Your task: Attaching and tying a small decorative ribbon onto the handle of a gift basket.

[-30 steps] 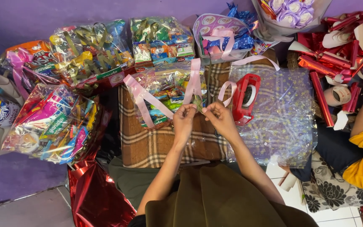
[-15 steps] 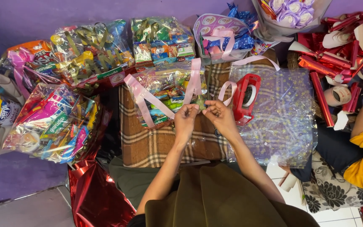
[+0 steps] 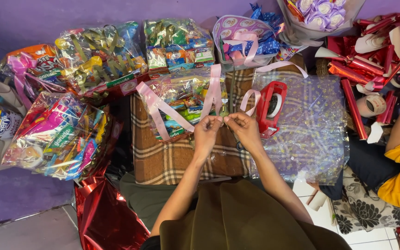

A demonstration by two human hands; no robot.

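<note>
I see a hamper (image 3: 181, 104) on the cloth (image 3: 172, 159), ribbon (image 3: 214, 92) across it. Tape dispenser (image 3: 270, 107) lies right of it on the cellophane (image 3: 306, 134). More hampers (image 3: 98, 58) lie behind and left.

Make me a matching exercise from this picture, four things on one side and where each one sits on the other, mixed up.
Things:
1. pink ribbon
2. tape dispenser
3. red foil
4. purple bouquet

Places:
A. top edge, right of centre
B. on the floor at lower left
C. around the wrapped hamper, by both hands
D. just right of the right hand, on clear wrap

Pairs: 1-C, 2-D, 3-B, 4-A
</note>
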